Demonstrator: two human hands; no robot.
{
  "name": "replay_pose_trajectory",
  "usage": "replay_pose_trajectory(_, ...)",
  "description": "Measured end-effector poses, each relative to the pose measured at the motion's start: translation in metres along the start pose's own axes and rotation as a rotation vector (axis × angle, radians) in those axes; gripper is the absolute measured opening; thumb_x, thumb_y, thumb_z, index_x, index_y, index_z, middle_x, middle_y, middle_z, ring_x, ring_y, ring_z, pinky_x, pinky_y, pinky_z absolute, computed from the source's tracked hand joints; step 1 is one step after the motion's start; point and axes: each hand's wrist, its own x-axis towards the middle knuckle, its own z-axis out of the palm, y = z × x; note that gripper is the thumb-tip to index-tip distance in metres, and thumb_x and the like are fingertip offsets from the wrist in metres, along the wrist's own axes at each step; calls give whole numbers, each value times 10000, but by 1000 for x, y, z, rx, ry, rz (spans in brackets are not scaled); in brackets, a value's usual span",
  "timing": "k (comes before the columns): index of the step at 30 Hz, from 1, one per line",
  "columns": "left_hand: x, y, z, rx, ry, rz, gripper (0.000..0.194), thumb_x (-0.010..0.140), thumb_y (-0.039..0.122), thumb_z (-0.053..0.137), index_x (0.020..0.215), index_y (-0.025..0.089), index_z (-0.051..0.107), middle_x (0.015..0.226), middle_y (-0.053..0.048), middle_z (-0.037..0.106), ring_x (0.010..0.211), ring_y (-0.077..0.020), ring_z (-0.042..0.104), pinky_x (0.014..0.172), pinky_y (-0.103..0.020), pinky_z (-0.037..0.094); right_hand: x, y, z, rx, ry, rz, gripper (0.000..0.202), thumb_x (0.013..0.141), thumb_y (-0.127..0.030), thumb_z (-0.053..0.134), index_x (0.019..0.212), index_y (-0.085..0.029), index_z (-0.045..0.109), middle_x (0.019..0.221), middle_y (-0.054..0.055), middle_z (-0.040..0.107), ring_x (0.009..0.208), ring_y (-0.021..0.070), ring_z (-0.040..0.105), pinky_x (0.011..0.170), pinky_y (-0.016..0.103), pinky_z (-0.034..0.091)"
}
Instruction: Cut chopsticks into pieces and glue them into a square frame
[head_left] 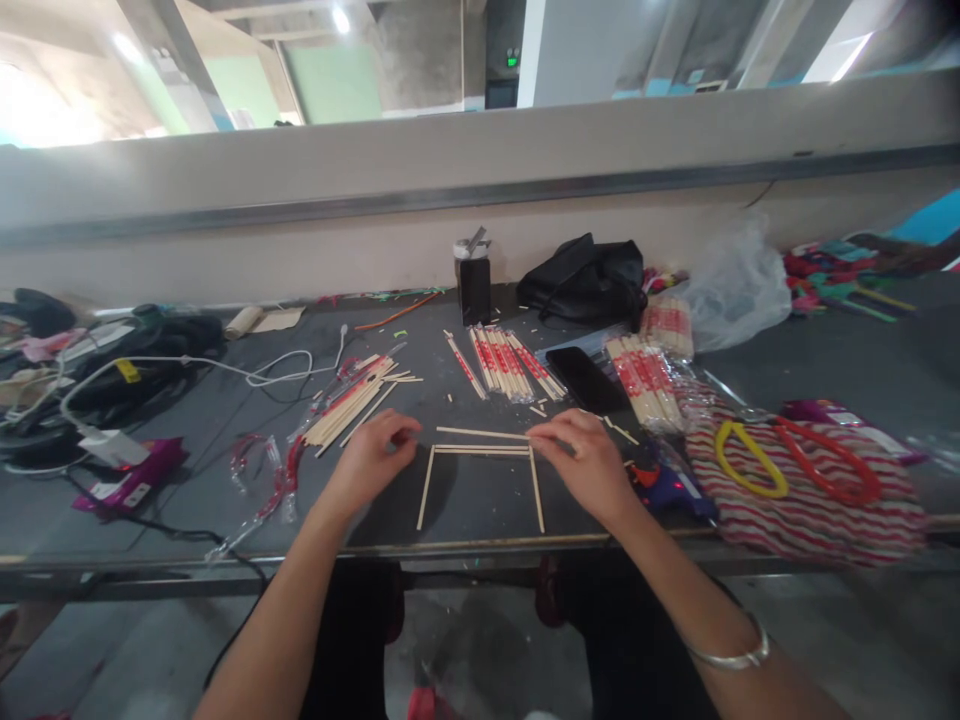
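My right hand pinches the right end of a thin wooden stick between thumb and fingertips. The stick lies just beyond a frame of similar sticks on the dark table. Two parallel sticks make the frame's far side, and one stick runs toward me from each end; its near side is unclosed. My left hand hovers left of the frame, fingers loosely curled with a gap to the thumb, and nothing shows in it. Left of that hand lies a pile of loose chopsticks, partly in a torn wrapper.
Wrapped chopstick bundles lie beyond the frame, more bundles beside a black phone. At right are a blue glue-gun-like tool, yellow and red handles and striped cloth. A white cable crosses the left.
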Motion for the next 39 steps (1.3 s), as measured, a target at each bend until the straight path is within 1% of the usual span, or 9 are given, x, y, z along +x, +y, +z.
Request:
replay_pose_trajectory(3, -2, -14, 3, -9, -55, -138, 180, 757, 180, 539, 868, 166, 680, 738, -10, 620, 675, -129, 569, 630, -235, 433, 0, 4, 4, 6, -81, 39, 101, 843, -243, 628, 831, -235, 728, 802, 22, 624, 834, 196, 558, 802, 325, 424)
replay_pose_trajectory(6, -2, -17, 10, 8, -116, -206, 187, 760, 202, 541, 851, 174, 701, 781, -21, 667, 719, -144, 598, 660, -245, 445, 0, 2, 8, 4, -142, 82, 103, 838, -230, 629, 833, -233, 731, 804, 24, 637, 841, 197, 564, 800, 323, 421)
replay_pose_trajectory(9, -1, -14, 14, 35, -151, -209, 203, 777, 202, 529, 852, 186, 717, 845, -30, 695, 782, -156, 615, 708, -253, 454, 0, -1, 12, 4, -167, 105, 113, 840, -230, 621, 834, -240, 734, 803, 23, 645, 840, 193, 571, 794, 315, 418)
replay_pose_trajectory(11, -1, -12, 15, 61, -157, -206, 209, 782, 198, 527, 850, 188, 725, 845, -32, 700, 791, -161, 619, 724, -256, 456, 0, -1, 14, 6, -177, 108, 116, 839, -231, 621, 829, -246, 735, 802, 21, 649, 837, 190, 572, 795, 310, 416)
replay_pose_trajectory(18, 0, -9, 18, 70, -179, -225, 223, 785, 187, 519, 846, 178, 733, 840, -37, 706, 795, -167, 631, 721, -253, 458, 1, 0, 17, -21, -185, 113, 121, 837, -238, 624, 842, -262, 742, 807, 19, 647, 837, 185, 571, 796, 299, 409)
replay_pose_trajectory(28, 0, -8, 21, 61, -164, -240, 231, 777, 199, 514, 840, 185, 735, 838, -36, 710, 804, -176, 635, 742, -267, 461, 1, 0, 19, -88, -214, 116, 124, 836, -247, 632, 851, -281, 750, 819, 23, 644, 853, 194, 566, 800, 303, 407)
replay_pose_trajectory(39, 0, -8, 22, 58, -164, -241, 227, 776, 196, 513, 837, 186, 732, 829, -36, 708, 806, -172, 631, 744, -263, 453, 0, 0, 18, -82, -220, 102, 123, 834, -250, 634, 854, -283, 751, 812, 22, 646, 843, 188, 570, 805, 306, 408)
